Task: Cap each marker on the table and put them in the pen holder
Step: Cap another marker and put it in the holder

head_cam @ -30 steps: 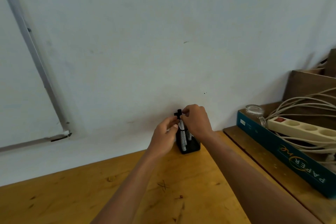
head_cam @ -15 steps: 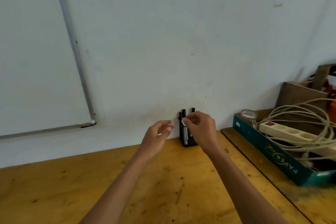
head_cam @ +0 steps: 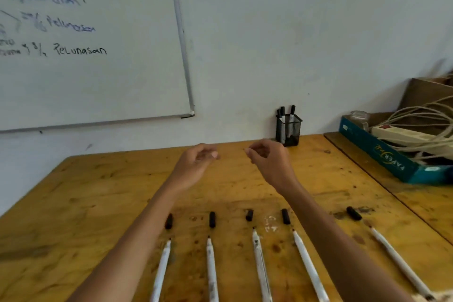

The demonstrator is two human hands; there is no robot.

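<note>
A black mesh pen holder stands against the wall at the table's back edge, with three capped markers upright in it. My left hand and my right hand hover empty over the table, in front of and left of the holder, fingers loosely curled. Several uncapped white markers lie in a row near me, among them one at the left and one at the far right. A loose black cap lies beyond each tip, for example the leftmost cap and the rightmost cap.
A whiteboard with writing hangs on the wall at the left. At the right, a teal cardboard box holds a power strip, tangled cables and a glass jar. The wooden table stretches out to the left.
Both hands have drawn back from the pen holder toward me, leaving the marker inside. The view has tilted down, so the row of markers and caps has come into sight.
</note>
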